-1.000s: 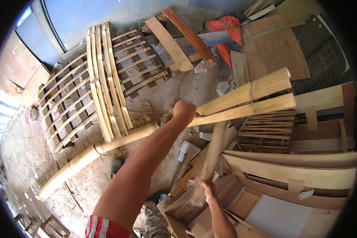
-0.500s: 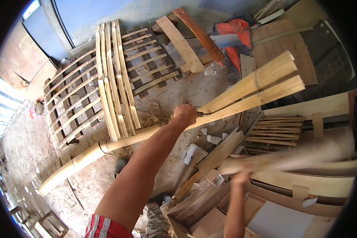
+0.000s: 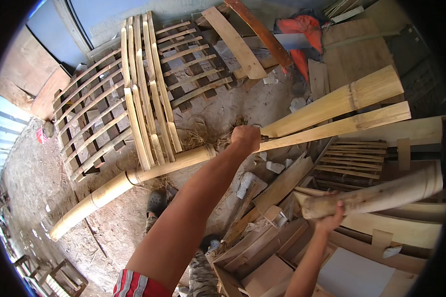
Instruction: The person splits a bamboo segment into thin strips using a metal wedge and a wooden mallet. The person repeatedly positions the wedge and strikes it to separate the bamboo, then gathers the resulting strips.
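Note:
A long bamboo pole (image 3: pixel 104 193) runs slantwise over the ground, its far right end split into an upper half (image 3: pixel 332 106) and a lower half (image 3: pixel 352 123). My left hand (image 3: pixel 246 138) is closed in a fist at the split, with the dark metal of a knife (image 3: pixel 264 138) showing between the two halves. The fist hides the knife's handle. At the lower right, my right hand (image 3: pixel 330 218) grips a thick, short bamboo length (image 3: pixel 381 195) near its left end. This piece is held apart from the split pole, above the wooden boxes.
Bamboo strips (image 3: pixel 139 89) lie across a slatted rack (image 3: pixel 91 114) at the upper left. Boards (image 3: pixel 235 42) and a red cloth (image 3: pixel 302 32) lie at the back. Wooden boxes (image 3: pixel 262 247) and a small slatted panel (image 3: pixel 352 158) fill the lower right. My shoe (image 3: pixel 156 202) is near the pole.
The short bamboo length in my right hand was blurred by motion; now it is sharp and farther right. My left fist stays at the split, and the whole view has shifted slightly.

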Demonstrator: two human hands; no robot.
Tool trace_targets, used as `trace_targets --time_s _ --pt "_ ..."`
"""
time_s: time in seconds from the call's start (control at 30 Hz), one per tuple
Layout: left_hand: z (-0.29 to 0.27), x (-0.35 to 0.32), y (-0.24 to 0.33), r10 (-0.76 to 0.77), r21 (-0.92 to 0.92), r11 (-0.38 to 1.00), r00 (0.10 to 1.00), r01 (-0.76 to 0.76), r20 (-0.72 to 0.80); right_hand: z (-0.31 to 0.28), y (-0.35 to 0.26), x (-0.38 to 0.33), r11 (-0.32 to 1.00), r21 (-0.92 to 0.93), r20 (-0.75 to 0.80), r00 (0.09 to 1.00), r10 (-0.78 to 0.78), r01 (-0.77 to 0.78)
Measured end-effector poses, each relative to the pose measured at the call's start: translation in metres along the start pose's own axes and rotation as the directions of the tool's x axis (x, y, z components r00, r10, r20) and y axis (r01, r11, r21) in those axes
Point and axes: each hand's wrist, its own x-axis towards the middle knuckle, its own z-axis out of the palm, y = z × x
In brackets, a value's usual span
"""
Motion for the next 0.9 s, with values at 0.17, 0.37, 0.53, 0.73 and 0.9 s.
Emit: trace_targets --time_s 0.17,0.37,0.53,0.73,0.9 --pt "0.009 0.002 0.015 0.081 0.06 0.995 0.996 -0.08 -0.022 -0.063 0.185 -0.085 0.695 -0.652 0.128 0.86 0.494 -0.302" --pt "0.041 0.004 -0.035 0.037 -0.022 0.999 0.989 -0.04 -0.144 -0.126 0.093 -0.007 0.932 -0.236 0.134 0.94 0.313 -0.276" --pt "0.013 -0.011 -0.032 0.028 0.033 0.999 1.0 -0.028 0.003 0.021 -0.027 -0.004 0.978 0.079 0.37 0.905 -0.209 0.193" --pt "0.009 0.018 -0.024 0.084 0.212 0.975 0.991 -0.061 -0.101 -0.023 0.177 -0.102 0.652 -0.579 0.113 0.743 0.659 -0.49" --pt "0.035 0.013 -0.034 0.039 0.127 0.992 0.995 -0.026 -0.096 -0.114 0.114 -0.023 0.913 -0.354 0.03 0.973 0.228 -0.203"
